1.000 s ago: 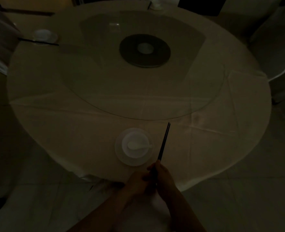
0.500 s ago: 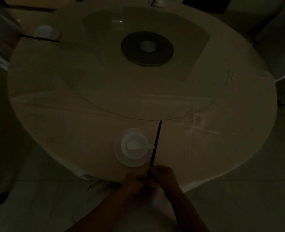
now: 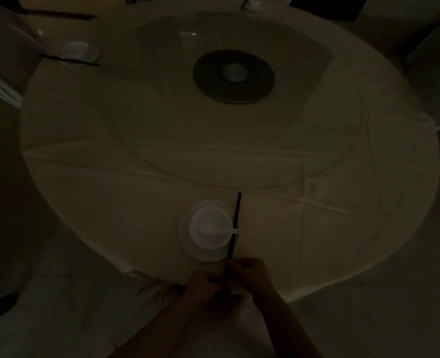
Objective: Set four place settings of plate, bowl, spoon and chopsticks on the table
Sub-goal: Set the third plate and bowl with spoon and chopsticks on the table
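Chopsticks (image 3: 235, 219), black and slender, lie along the right rim of the round white plate (image 3: 185, 241) on the cream-clothed round table (image 3: 343, 215). The plate carries a white bowl (image 3: 200, 242) holding a white spoon (image 3: 210, 228). The left hand (image 3: 204, 284) and right hand (image 3: 252, 275) both pinch the chopsticks' near ends.

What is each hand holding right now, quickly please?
Left hand: at the near end of the chopsticks; grip too dark to tell.
Right hand: pinches the chopsticks.

A creased matt tablecloth (image 3: 317, 228) covers the counter, under a clear glass turntable (image 3: 162, 140). The plate (image 3: 185, 244), bowl (image 3: 208, 215) and spoon (image 3: 213, 228) look smooth white ceramic; the chopsticks (image 3: 235, 215) are dark and smooth.
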Tool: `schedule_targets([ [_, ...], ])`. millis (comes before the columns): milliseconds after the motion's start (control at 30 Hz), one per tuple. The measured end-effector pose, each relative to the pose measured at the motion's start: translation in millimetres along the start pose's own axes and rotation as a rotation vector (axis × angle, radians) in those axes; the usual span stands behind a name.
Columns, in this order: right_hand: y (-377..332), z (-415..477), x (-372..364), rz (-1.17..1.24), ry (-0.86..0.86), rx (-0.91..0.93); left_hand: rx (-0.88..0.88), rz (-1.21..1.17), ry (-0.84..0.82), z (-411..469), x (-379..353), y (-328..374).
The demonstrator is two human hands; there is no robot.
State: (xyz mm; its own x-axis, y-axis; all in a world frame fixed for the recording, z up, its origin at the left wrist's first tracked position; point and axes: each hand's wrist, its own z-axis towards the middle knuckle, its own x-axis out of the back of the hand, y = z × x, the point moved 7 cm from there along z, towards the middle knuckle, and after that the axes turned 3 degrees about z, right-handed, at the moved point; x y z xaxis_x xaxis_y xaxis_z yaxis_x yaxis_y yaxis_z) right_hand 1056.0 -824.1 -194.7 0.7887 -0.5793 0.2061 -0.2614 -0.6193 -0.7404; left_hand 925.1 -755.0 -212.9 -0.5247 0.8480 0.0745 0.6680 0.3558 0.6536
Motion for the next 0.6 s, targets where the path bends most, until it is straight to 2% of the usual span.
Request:
schedule_targets([
  [333,-2.3,0.3,-1.2,-0.018,-0.003,0.011,-0.02,-0.008,0.062,3.6,4.9,-4.3],
  [600,1.0,0.7,-2.5,-0.014,-0.006,-0.007,-0.005,-0.022,0.039,3.2,6.2,-5.4],
])
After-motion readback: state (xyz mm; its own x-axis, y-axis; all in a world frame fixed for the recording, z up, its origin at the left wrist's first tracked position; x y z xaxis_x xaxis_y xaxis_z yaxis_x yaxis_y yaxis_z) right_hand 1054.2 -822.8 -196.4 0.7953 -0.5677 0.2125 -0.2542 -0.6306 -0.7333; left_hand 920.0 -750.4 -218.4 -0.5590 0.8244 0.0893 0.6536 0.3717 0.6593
